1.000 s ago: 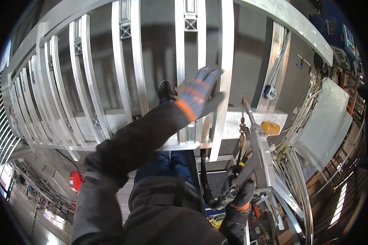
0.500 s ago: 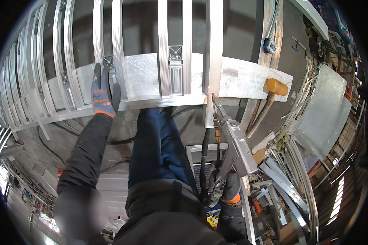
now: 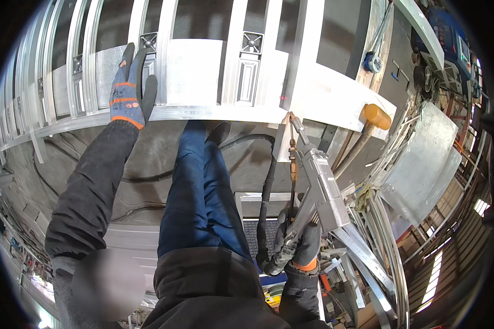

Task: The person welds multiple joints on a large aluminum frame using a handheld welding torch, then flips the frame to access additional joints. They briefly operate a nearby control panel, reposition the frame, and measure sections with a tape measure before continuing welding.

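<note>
My right hand (image 3: pixel 307 247), in a dark glove with an orange cuff, is wrapped round the handle of a grey handheld welding gun (image 3: pixel 325 183). The gun's copper-coloured nozzle (image 3: pixel 291 116) touches or nearly touches the corner where the bottom rail (image 3: pixel 203 113) of a silver metal frame meets a wide upright (image 3: pixel 303 60). A small red spot shows just above and left of the tip. My left hand (image 3: pixel 127 101), in a blue-grey glove with orange bands, lies with fingers stretched and apart on a slim upright and the bottom rail.
A yellow-headed mallet (image 3: pixel 376 117) lies on the pale metal sheet (image 3: pixel 343 88) to the right. Beyond it are a tape measure (image 3: pixel 372 62) and a bent sheet (image 3: pixel 422 164). A black hose (image 3: pixel 265 186) runs down from the floor to the gun. Metal offcuts (image 3: pixel 368 263) are piled at lower right.
The view has shifted, so the frame sits higher in the picture. The metal around the nozzle looks much brighter. Both hands keep their places, on the frame and on the gun.
</note>
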Demonstrator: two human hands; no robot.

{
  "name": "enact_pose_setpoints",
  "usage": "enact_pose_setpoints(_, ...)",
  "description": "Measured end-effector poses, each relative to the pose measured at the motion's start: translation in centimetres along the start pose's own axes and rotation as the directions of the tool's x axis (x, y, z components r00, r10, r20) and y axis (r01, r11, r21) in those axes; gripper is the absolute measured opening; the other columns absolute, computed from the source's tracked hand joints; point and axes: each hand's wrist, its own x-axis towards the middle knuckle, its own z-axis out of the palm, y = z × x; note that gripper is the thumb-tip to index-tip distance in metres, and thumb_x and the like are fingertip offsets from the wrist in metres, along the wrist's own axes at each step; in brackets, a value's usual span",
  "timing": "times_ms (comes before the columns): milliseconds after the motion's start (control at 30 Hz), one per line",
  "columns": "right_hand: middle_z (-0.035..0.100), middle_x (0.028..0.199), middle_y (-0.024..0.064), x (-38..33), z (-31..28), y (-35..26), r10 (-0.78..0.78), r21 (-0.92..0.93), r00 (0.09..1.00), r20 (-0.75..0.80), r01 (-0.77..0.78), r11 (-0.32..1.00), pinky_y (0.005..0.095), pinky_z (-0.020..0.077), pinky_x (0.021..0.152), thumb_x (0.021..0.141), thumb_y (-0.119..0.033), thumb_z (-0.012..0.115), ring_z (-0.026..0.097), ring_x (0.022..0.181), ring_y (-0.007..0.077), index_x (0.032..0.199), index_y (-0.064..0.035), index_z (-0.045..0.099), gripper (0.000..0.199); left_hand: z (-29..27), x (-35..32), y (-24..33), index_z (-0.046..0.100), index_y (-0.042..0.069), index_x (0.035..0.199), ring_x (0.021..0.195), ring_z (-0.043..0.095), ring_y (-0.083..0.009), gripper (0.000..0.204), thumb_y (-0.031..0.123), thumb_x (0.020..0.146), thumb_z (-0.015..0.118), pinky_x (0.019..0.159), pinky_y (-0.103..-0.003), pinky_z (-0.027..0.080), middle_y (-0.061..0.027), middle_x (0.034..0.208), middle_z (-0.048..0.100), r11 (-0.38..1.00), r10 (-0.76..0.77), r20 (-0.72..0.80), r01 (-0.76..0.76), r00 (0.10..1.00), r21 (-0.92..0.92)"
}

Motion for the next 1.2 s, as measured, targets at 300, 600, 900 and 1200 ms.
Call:
enact_pose_setpoints(300,0.065,0.074,0.01,0.1,0.7,-0.5,-0.002,-0.03,1.0,-0.019,0.001,1.0,0.0261,0.0483,0.052,0.089,-0.071,0.059,0.062,0.058,0.0158,0.115,0.0052,0.059,0.08,0.3,-0.1,-0.4,0.044,0.005,0.149,0.14,0.043,-0.0409,0.057,0.015,0.095,0.057,0.117,-0.046,0.037,-0.0216,0.156,0.038,1.0,0.023,0.0,-0.023,1.0,0.014)
enact_pose_setpoints(600,0.06,0.066,0.0088,-0.4,-0.7,1.0,-0.014,-0.104,0.999,-0.032,0.011,0.995,0.0265,0.044,0.043,0.089,-0.071,0.058,0.057,0.048,0.0168,0.12,0.006,0.056,0.083,0.3,0.0,-0.2,0.042,0.006,0.15,0.141,0.041,-0.0403,0.058,0.014,0.095,0.057,0.117,-0.048,0.039,-0.0203,0.156,0.037,1.0,-0.009,0.026,0.009,1.0,0.002)
enact_pose_setpoints(900,0.057,0.084,0.0162,-1.1,-5.0,4.1,-0.47,-0.888,0.861,0.197,0.36,0.288,0.0457,0.045,0.06,0.075,0.002,0.062,0.061,0.073,0.0363,0.09,0.0017,0.058,0.016,0.4,0.2,0.2,0.036,0.016,0.155,0.141,0.041,-0.0442,0.064,0.017,0.095,0.057,0.114,-0.051,0.043,-0.0188,0.159,0.033,1.0,-0.03,0.014,0.03,0.999,0.009)
enact_pose_setpoints(1200,0.063,0.09,0.0112,-1.2,-2.6,3.0,-0.094,-0.359,0.988,-0.122,0.044,0.932,0.0309,0.0496,0.054,0.1,-0.056,0.051,0.063,0.066,0.0186,0.128,0.0021,0.054,0.064,0.4,0.0,0.0,0.043,0.009,0.15,0.139,0.044,-0.0411,0.057,0.021,0.097,0.057,0.116,-0.048,0.039,-0.0181,0.158,0.036,0.997,0.012,0.002,-0.012,1.0,0.07)
